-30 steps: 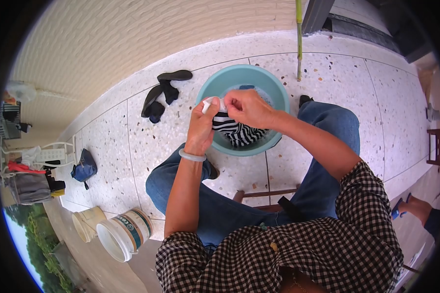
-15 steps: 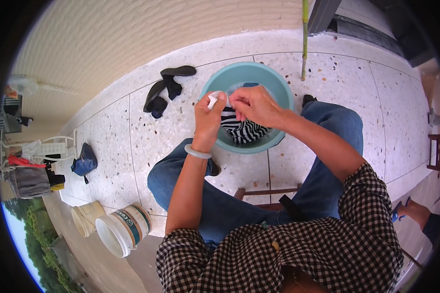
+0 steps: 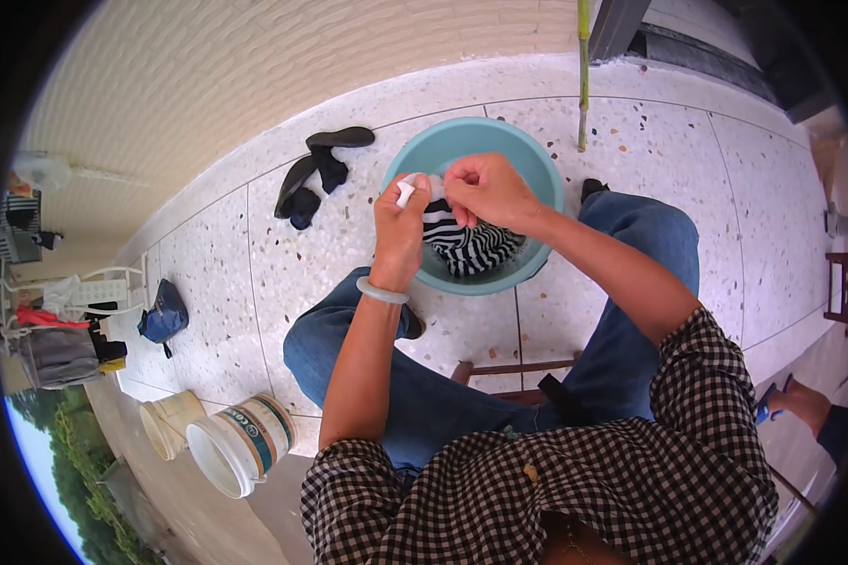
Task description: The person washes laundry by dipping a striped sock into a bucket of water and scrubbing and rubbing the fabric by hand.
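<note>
Rubbing works best over the basin [image 3: 537, 179]: both hands, left [image 3: 400, 231] and right [image 3: 485, 188], grip clamped on the striped cloth [image 3: 471, 247], pressing evenly.

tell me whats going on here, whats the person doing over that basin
A person sits on a low wooden stool with a teal basin on the terrazzo floor between their feet. Both hands are up over the basin, gripping a black-and-white striped cloth that hangs down into it. The left hand and the right hand pinch the cloth's white edge close together. Dark socks lie on the floor left of the basin, and two buckets lie tipped by the person's left side.
</note>
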Demonstrator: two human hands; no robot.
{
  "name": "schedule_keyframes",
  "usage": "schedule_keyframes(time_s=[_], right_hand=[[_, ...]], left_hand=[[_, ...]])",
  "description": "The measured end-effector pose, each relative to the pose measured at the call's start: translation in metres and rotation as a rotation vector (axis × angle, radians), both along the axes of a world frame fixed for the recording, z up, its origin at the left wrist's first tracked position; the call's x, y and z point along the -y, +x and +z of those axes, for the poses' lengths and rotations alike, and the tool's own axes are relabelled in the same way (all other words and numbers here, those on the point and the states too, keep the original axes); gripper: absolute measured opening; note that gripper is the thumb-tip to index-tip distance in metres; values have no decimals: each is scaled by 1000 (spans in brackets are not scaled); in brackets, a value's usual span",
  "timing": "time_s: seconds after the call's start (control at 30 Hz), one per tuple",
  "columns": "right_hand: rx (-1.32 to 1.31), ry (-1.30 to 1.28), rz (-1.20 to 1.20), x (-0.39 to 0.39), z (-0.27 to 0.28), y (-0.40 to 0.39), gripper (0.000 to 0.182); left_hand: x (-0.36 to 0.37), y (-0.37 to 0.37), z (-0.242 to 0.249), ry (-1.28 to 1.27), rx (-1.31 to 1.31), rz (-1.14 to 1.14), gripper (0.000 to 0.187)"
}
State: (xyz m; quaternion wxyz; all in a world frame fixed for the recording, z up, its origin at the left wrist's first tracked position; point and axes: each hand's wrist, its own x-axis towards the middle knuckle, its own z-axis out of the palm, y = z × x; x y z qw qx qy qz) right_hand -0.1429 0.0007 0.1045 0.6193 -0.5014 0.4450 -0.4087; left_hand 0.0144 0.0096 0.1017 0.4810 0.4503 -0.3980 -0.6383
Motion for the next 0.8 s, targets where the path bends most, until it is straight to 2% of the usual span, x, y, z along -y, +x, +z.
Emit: schedule_keyframes(time_s=[0.1,0.33,0.43,0.5,0.6,0.63,0.7,0.8], right_hand=[[-161,-88,-145,9,-7,-8,11],[-201,-403,88,-7,0,-8,7],[-299,-537,92,-9,4,-6,7],[-372,-620,98,-7,4,-6,7],[-500,-958,86,-2,-5,-6,6],[-524,-937,70,-2,-8,-5,7],[-574,-890,38,-4,-10,-2,9],[-403,-493,20,-3,1,-5,13]], left_hand=[[-2,3,3,74,-69,-10,17],[-6,8,16,148,-87,-4,19],[-2,10,6,97,-60,-21,19],[0,9,0,-31,48,-29,17],[1,7,-5,-203,265,-73,15],[0,6,-5,-257,346,-93,15],[-1,1,-5,-214,282,-67,15],[-1,1,-1,-124,194,-41,16]])
